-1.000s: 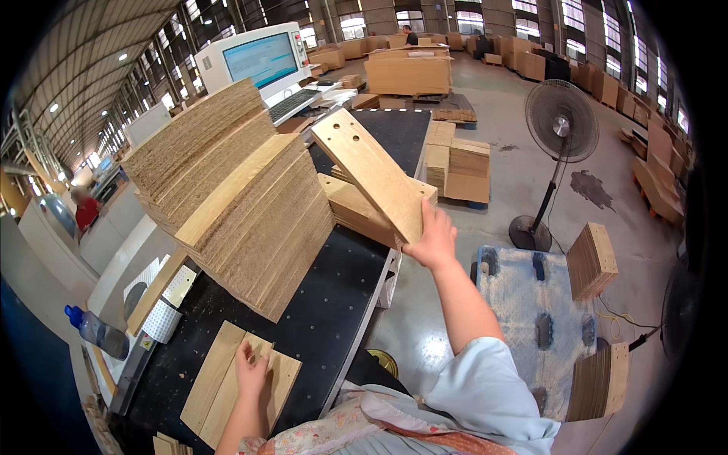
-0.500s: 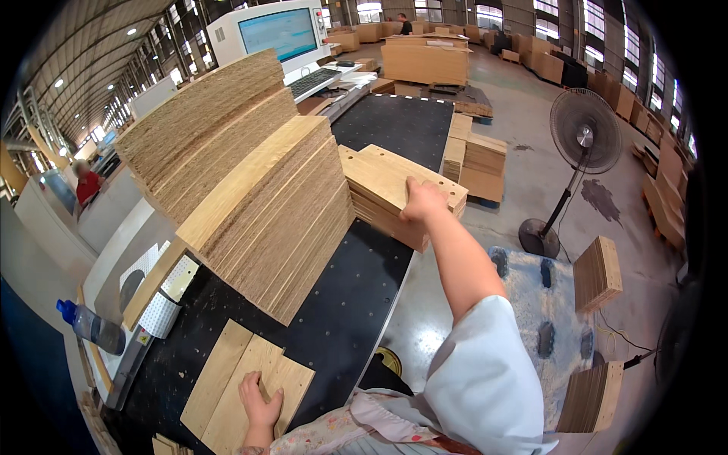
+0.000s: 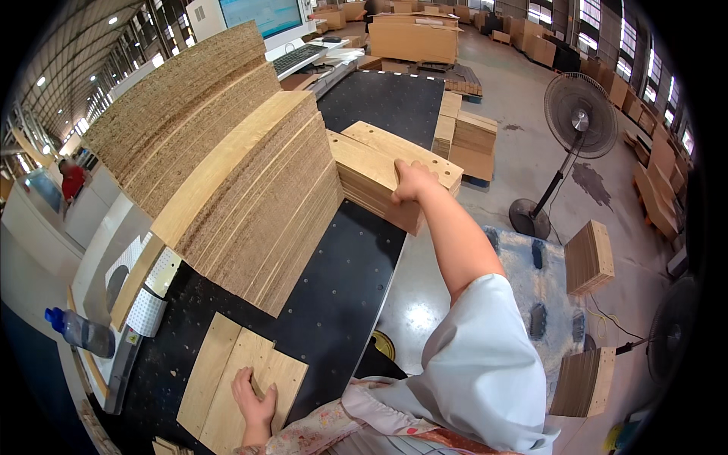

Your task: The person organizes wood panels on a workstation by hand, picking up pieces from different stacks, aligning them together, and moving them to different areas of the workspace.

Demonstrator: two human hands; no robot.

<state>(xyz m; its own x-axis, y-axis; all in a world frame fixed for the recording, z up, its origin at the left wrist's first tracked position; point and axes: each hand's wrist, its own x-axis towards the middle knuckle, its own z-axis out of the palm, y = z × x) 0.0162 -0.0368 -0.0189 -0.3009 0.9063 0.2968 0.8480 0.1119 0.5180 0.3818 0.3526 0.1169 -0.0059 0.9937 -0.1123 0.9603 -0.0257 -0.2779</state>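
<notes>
My left hand (image 3: 255, 400) lies with fingers spread on a few pale wooden boards (image 3: 203, 383) set side by side on the black table (image 3: 341, 262) in front of me. At arm's length, my right hand (image 3: 415, 182) rests on a low stack of drilled wooden boards (image 3: 406, 142). Its fingers are apart on the top board and the thumb lies toward the near edge; the underside of the hand is hidden. Between both hands, to the left, rises a tall stack of boards (image 3: 258, 216) with rough chipboard edges facing me.
A monitor (image 3: 262, 14) and keyboard (image 3: 294, 58) stand beyond the tall stack. A bottle with a blue cap (image 3: 85, 334) is at the left. Right of the table are a standing fan (image 3: 581, 120), a worn blue pallet (image 3: 523, 265) and upright board stacks (image 3: 590, 258). A person in red (image 3: 72, 179) is far left.
The whole view has shifted slightly, so things sit higher and further left. Both hands stay on the same boards, with little visible change in their pose.
</notes>
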